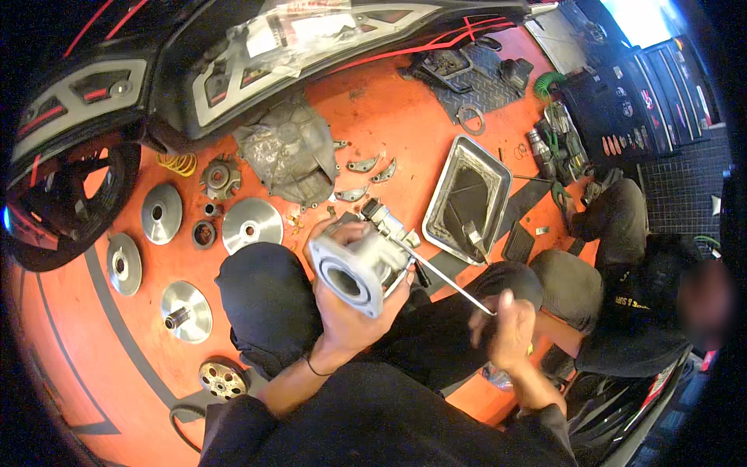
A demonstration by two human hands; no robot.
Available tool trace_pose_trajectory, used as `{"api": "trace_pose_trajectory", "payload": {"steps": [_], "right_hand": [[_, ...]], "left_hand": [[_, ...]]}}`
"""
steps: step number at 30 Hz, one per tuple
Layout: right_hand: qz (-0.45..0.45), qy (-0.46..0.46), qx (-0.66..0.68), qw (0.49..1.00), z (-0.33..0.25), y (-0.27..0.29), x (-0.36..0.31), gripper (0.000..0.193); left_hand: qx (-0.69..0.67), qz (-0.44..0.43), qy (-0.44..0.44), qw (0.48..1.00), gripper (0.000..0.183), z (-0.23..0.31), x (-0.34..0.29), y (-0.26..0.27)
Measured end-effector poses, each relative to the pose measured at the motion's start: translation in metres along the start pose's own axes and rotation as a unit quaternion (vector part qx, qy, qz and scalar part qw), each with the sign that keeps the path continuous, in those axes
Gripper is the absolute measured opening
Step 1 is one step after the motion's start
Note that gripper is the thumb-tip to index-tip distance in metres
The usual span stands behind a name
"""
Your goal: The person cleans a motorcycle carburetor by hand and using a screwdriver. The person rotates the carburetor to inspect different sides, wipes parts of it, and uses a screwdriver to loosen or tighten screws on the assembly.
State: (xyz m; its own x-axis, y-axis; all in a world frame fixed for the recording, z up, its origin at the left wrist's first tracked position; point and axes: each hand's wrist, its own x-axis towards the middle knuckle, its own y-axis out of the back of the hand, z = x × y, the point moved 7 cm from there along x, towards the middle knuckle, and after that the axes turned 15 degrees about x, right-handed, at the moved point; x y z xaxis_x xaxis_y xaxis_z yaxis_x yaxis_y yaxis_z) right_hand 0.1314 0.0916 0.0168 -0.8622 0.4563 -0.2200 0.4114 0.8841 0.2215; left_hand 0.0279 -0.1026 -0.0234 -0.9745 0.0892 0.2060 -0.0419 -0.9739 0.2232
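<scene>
My left hand [342, 331] grips a grey cast-metal throttle body [359, 268] with a wide round bore and a flange turned toward me. It is held above my lap, between my knees. My right hand [510, 331], thumb raised, is closed around the near end of a long thin metal hex key [450, 282]. The tool's far tip meets the fittings on the throttle body's right side; the exact contact point is too small to make out. Dark fittings [376, 210] sit on the body's far end.
Pulley discs [162, 214], a drive plate [220, 177] and a large cover [288, 148] lie on the orange floor to the left. A metal pan [429, 210] with dark residue and a brush [474, 237] stands ahead. A co-worker [630, 303] sits at right, near a dark tool chest [622, 109].
</scene>
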Motion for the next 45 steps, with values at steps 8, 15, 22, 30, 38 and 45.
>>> {"api": "trace_pose_trajectory", "payload": {"steps": [8,15,22,30,38,45], "right_hand": [[-0.006,-0.002,0.099,0.995,0.031,-0.006,-0.008,0.044],[-0.12,0.334,-0.292,0.888,-0.005,-0.001,-0.02,0.037],[-0.062,0.258,-0.16,0.951,0.013,-0.012,-0.015,0.053],[-0.149,-0.192,0.201,0.949,0.014,-0.027,-0.023,0.071],[-0.327,0.317,-0.029,0.89,-0.077,-0.042,-0.006,0.031],[-0.348,0.322,-0.082,0.877,-0.09,-0.063,0.013,0.017]], "left_hand": [[0.131,0.072,-0.161,0.976,0.068,0.023,-0.001,0.012],[0.05,0.027,-0.087,0.995,0.065,0.02,0.004,0.009],[0.189,0.043,-0.161,0.968,0.057,0.03,0.006,0.016],[0.114,0.06,-0.103,0.986,0.072,0.024,0.004,0.021],[-0.195,-0.054,0.222,0.954,0.059,-0.016,-0.003,-0.005],[-0.309,-0.07,0.313,0.895,0.055,-0.034,-0.011,-0.018]]}}
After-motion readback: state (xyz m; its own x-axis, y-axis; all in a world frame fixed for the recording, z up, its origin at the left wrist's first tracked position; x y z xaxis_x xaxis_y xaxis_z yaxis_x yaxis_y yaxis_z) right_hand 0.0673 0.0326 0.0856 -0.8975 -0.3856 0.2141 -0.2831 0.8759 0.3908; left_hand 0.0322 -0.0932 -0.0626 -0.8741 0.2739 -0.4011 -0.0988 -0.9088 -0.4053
